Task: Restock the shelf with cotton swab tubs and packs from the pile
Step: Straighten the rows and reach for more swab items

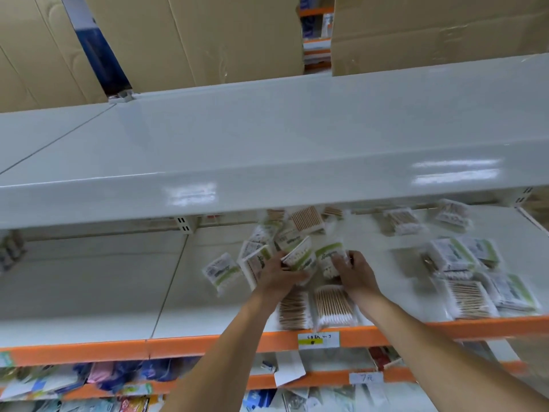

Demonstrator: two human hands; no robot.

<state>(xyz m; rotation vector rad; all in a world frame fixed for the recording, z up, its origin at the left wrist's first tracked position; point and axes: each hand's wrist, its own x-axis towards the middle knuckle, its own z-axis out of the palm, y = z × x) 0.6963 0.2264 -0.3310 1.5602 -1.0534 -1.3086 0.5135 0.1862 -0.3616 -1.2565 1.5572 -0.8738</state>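
Observation:
Both my arms reach into a white shelf with an orange front edge (208, 344). A loose pile of cotton swab packs (285, 233) lies at its middle. My left hand (277, 278) grips a white-and-green swab pack (298, 257) tilted up off the shelf. My right hand (355, 272) grips another clear pack with a green label (328, 257) beside it. Two flat packs of wooden-stick swabs (334, 307) lie under my wrists near the front edge. One pack (221, 270) lies apart to the left. The image is blurred by motion.
More swab packs (475, 278) lie heaped at the shelf's right end, a few (401, 223) further back. The upper white shelf (267, 150) overhangs the hands, cardboard boxes (208, 34) above it. A price label (318, 340) sits on the orange edge. Mixed goods fill lower shelves (89, 382).

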